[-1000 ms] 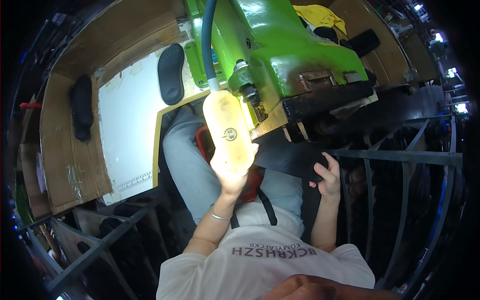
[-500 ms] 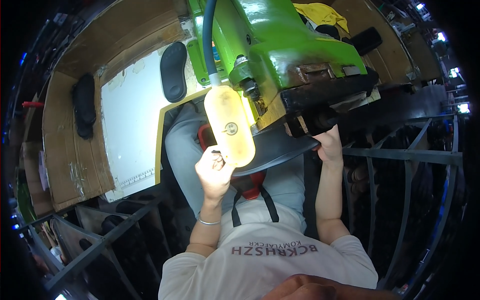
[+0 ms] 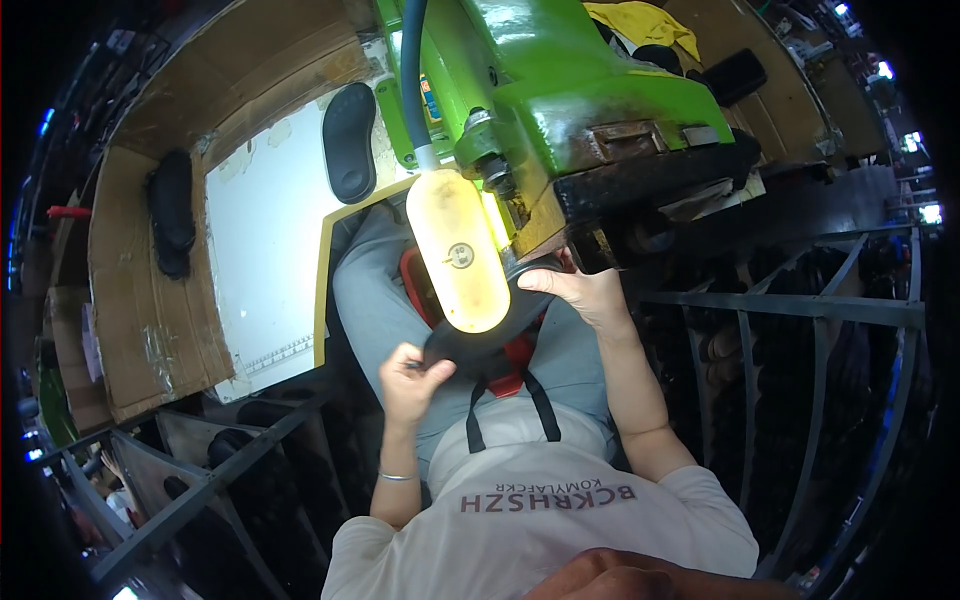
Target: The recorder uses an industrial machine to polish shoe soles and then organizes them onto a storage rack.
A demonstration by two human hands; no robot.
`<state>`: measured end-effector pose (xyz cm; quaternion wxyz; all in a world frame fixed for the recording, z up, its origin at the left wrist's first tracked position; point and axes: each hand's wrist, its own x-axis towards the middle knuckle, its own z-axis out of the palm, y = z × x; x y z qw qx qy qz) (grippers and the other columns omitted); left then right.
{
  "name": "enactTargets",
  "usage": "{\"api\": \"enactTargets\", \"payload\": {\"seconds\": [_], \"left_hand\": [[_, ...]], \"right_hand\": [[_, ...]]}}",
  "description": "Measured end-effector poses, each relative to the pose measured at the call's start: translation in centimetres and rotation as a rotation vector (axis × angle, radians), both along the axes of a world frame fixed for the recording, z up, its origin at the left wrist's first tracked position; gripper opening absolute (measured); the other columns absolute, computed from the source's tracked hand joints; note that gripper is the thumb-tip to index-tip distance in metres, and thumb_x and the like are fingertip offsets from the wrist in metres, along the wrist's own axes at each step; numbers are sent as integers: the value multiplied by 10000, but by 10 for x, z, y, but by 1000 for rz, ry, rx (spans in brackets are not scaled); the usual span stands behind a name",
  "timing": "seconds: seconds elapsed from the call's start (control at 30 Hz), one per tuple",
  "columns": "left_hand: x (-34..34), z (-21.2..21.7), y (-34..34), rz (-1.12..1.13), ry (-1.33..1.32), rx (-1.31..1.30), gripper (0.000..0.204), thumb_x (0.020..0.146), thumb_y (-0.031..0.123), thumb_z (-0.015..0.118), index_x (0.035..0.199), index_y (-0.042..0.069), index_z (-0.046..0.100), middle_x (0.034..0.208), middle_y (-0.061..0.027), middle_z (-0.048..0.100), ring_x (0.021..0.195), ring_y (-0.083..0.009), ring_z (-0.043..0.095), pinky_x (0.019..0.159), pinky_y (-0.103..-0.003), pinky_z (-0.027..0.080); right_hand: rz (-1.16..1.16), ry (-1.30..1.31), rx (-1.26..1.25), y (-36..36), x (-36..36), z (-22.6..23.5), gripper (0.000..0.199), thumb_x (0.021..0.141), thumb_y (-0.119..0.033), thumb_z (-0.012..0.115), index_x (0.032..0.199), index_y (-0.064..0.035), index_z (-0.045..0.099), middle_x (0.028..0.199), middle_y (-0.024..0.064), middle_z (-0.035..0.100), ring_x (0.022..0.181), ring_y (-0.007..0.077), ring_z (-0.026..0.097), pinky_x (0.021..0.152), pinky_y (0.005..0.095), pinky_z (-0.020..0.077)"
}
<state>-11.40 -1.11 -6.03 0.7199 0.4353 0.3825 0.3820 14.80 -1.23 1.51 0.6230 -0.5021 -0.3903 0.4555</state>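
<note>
A black shoe sole [image 3: 522, 310] is held over my lap, between my two hands. My left hand [image 3: 408, 380] pinches its near left end. At the other end, my right hand [image 3: 585, 292] grips the sole with the thumb on top, close beneath the head of the green machine [image 3: 610, 115]. A lit yellow-white lamp [image 3: 458, 235] on a blue-grey hose hangs over the sole and hides its middle part. Whether the sole touches the machine, I cannot tell.
On the white tabletop [image 3: 262, 240] to the left lies a black insole-shaped piece [image 3: 350, 145]. Another dark sole [image 3: 172, 212] rests against the cardboard wall [image 3: 130, 330]. Metal racks [image 3: 790, 305] stand on both sides. A yellow cloth [image 3: 652, 28] lies at the back right.
The sole has come out from under the machine head, toward me and left, and turned. My left hand moved down and left; my right hand moved left, into fuller view.
</note>
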Motion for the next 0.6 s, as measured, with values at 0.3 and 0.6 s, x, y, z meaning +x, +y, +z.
{"api": "enactTargets", "payload": {"seconds": [0.3,0.6], "left_hand": [[41,-6,-45,129,-13,-272,173,779,-67,666,906,-28,554,899,-106,650,770,-127,625,626,-248,547],[81,37,3,186,-83,135,316,755,-104,671,1023,-41,515,947,-111,619,842,-128,617,740,-224,512]], "right_hand": [[-67,-35,-18,-21,0,-9,324,684,4,752,971,23,603,882,57,631,838,138,606,758,257,481],[-352,322,-137,-118,22,-70,362,860,-65,618,1172,3,448,1063,94,566,948,179,569,815,334,479]]}}
